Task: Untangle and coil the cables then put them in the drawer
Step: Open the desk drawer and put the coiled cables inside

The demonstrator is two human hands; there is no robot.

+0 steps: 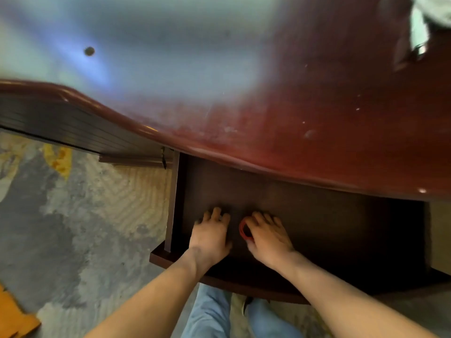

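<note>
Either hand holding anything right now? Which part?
Right hand grips the coiled red cable by its loops, inside the open drawer. Left hand holds nothing visible.

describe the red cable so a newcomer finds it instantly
Find the open dark brown wooden drawer under the glossy reddish desk top. Two hands reach in; the small coiled red cable sits under the right hand. It is the only red thing inside.

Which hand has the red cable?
The right hand holds the coiled red cable inside the open drawer. The left hand shows no cable.
</note>
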